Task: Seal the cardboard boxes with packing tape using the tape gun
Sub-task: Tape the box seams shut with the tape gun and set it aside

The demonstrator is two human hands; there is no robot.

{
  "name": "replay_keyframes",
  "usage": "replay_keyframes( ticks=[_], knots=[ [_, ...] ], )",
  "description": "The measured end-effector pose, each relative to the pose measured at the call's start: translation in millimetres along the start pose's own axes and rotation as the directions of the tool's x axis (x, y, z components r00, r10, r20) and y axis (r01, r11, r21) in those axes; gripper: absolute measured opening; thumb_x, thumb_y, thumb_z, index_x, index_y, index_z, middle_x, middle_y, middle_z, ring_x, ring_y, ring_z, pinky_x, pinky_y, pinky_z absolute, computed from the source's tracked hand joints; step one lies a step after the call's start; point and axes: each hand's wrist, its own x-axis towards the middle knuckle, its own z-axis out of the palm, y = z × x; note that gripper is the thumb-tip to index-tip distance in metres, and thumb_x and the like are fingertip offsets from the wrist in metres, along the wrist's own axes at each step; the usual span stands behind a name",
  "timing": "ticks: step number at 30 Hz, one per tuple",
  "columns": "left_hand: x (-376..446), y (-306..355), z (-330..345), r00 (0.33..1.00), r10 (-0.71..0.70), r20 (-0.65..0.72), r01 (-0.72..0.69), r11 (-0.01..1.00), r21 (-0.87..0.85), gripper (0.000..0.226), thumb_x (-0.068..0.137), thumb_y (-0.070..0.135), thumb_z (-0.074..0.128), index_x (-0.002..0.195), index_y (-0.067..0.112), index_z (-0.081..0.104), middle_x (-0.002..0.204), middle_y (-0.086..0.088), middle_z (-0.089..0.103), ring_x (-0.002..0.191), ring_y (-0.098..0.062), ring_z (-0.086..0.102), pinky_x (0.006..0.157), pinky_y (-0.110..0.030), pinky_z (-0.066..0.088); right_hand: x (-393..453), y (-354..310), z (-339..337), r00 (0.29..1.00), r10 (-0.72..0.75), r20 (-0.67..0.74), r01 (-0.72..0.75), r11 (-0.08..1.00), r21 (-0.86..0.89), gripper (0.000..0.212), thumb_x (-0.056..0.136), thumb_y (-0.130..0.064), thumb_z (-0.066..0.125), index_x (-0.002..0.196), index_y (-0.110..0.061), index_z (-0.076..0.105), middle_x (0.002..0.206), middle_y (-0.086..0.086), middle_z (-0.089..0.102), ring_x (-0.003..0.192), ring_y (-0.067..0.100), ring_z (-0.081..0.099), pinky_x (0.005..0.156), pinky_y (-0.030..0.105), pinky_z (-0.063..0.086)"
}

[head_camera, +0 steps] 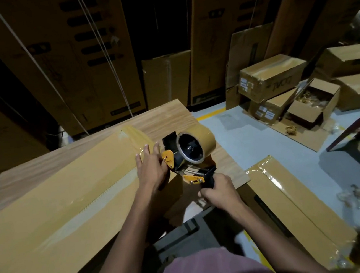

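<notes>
A long flat cardboard box [52, 197] lies across the wooden table [168, 119], with a strip of tape running along its middle seam. At the box's right end stands the tape gun [186, 158], black and orange, carrying a brown tape roll [198, 144]. My right hand [218, 191] grips the gun's black handle from below. My left hand [152, 166] lies flat on the box end with straight fingers, right beside the gun's orange front plate.
A second taped long box [295, 199] lies on the grey floor to the right. Small cartons [271, 75], one of them open [313, 101], are piled at the back right, beside a dark red chair [359, 128]. Tall cartons [74, 58] stand along the back.
</notes>
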Motion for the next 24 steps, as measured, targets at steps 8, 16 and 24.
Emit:
replay_keyframes(
  ticks=[8,16,24],
  knots=[
    [20.0,-20.3,12.6,0.997,0.06,0.049,-0.061,0.998,0.021,0.038,0.103,0.027,0.051,0.128,0.003,0.065,0.164,-0.01,0.032,0.156,-0.026,0.009,0.125,-0.055,-0.001,-0.8,6.9,6.7,0.999,0.011,0.042,-0.026,0.931,0.364,0.013,0.093,-0.006,0.069,0.088,-0.017,0.065,0.077,0.012,0.077,0.059,0.02,0.063,0.06,0.035,0.054],
    [15.7,-16.3,8.0,0.994,0.104,0.018,-0.104,0.995,0.007,0.027,0.103,0.019,0.052,0.113,0.003,0.072,0.164,-0.002,0.031,0.156,-0.028,0.01,0.124,-0.057,0.001,-3.8,11.1,15.0,1.0,0.005,0.014,-0.01,0.93,0.369,0.012,0.091,-0.006,0.07,0.091,-0.017,0.065,0.076,0.008,0.077,0.055,0.015,0.063,0.058,0.032,0.054],
    [13.5,-15.0,9.0,0.996,0.093,0.012,-0.094,0.995,0.033,0.034,0.105,0.027,0.051,0.131,0.011,0.066,0.164,-0.007,0.03,0.156,-0.027,0.01,0.124,-0.055,0.002,-12.5,11.7,13.7,1.0,-0.005,0.015,-0.002,0.916,0.402,0.011,0.093,-0.008,0.067,0.087,-0.017,0.066,0.074,0.009,0.076,0.054,0.016,0.06,0.057,0.032,0.052]
  ],
)
